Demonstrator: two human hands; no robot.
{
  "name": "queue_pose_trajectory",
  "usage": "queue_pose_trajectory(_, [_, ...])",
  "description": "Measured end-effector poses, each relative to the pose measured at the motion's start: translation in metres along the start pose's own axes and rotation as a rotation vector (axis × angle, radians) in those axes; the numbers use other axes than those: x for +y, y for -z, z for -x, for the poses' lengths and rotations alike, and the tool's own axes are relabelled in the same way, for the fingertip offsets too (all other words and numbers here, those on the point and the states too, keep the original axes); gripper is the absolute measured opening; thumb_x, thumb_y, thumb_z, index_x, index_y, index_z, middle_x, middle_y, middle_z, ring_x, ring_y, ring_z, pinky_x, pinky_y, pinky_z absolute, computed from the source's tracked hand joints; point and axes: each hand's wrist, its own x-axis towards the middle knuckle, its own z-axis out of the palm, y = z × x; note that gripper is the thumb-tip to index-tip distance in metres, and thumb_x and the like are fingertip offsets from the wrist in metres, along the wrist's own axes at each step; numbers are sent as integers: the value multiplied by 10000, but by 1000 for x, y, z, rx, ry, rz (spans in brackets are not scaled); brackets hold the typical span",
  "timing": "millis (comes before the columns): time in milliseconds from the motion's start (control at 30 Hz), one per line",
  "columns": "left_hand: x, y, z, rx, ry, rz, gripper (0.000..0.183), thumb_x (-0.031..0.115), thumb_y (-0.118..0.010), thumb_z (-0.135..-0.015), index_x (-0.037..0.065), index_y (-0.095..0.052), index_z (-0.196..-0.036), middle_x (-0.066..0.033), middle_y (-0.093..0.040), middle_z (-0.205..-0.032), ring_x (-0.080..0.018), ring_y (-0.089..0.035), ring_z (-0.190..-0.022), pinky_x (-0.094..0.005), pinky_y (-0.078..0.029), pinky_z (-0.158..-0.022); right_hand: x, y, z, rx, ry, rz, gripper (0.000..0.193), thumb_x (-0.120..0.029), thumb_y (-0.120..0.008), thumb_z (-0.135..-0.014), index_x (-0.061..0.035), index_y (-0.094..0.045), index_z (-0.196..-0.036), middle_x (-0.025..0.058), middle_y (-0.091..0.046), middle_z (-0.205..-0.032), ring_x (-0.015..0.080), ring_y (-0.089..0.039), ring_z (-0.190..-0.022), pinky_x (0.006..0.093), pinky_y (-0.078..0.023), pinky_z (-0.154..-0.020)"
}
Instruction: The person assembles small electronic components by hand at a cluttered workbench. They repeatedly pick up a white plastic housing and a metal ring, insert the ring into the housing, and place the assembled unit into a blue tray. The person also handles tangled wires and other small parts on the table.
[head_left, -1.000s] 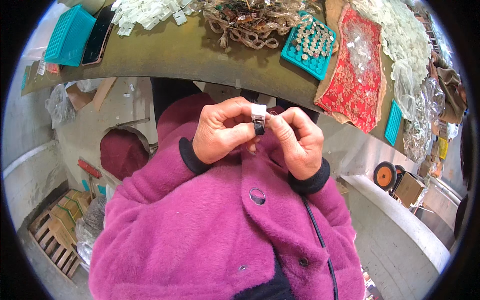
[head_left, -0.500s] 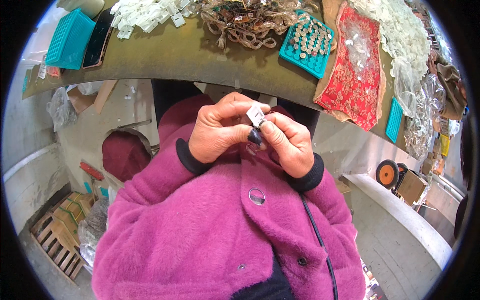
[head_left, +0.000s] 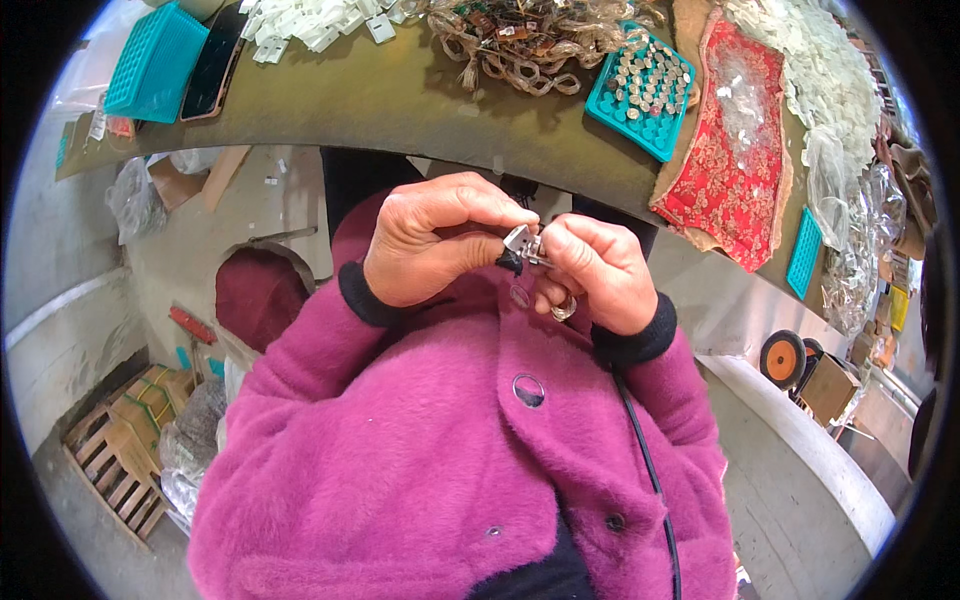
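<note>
Both hands meet close to my chest, below the table edge. My left hand (head_left: pixel 432 242) and my right hand (head_left: pixel 596 270) pinch between their fingertips one small part (head_left: pixel 518 243): a white plastic piece with a black bit at its lower end. A ring sits on a finger of my right hand. Magenta fuzzy sleeves with black cuffs cover both forearms.
An olive-green table (head_left: pixel 400 95) spans the top. On it lie a teal tray of small pieces (head_left: pixel 643 88), a tangle of brown wires (head_left: pixel 520 45), white plastic parts (head_left: pixel 315 20), a teal basket (head_left: pixel 155 60), a phone (head_left: pixel 212 65) and a red patterned cloth (head_left: pixel 735 150). Wooden pallets (head_left: pixel 115 465) lie on the floor at left.
The hands have stayed together on the small part, shifting slightly down and turning it; the white piece now tilts instead of standing upright between the fingers.
</note>
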Motion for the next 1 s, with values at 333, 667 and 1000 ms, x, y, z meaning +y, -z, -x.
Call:
queue_pose_trajectory(333, [10, -3, 3, 12, -15, -339, 346, -109, -783, -743, 29, -785, -1060, -93, -723, -956, -175, -690, -846, -278, -552, -739, -6, 2, -2, 15, 52, 192, 178, -139, -648, -1032, 25, -686, -973, 21, -654, -722, 81, -604, -596, 233, -476, -541])
queue_pose_trajectory(667, [-8, -8, 11, 46, -28, -212, 296, -79, -785, -795, 7, -764, -1078, -109, -721, -1026, -190, -685, -900, -290, -551, -789, -2, -11, -7, 34, 76, 233, 157, -107, -634, -1029, 16, -677, -941, 18, -635, -725, 70, -581, -566, 226, -450, -522])
queue_pose_trajectory(1000, [-5, 31, 32, 309, 308, 304, 195, -40, -751, -888, 2, -624, -1029, -157, -702, -1070, -150, -666, -839, -265, -583, -691, 1, -5, -54, 398, 1002, 1255, 349, -51, -825, -725, -52, -710, -1054, 114, -656, -922, 322, -630, -836, 400, -530, -723])
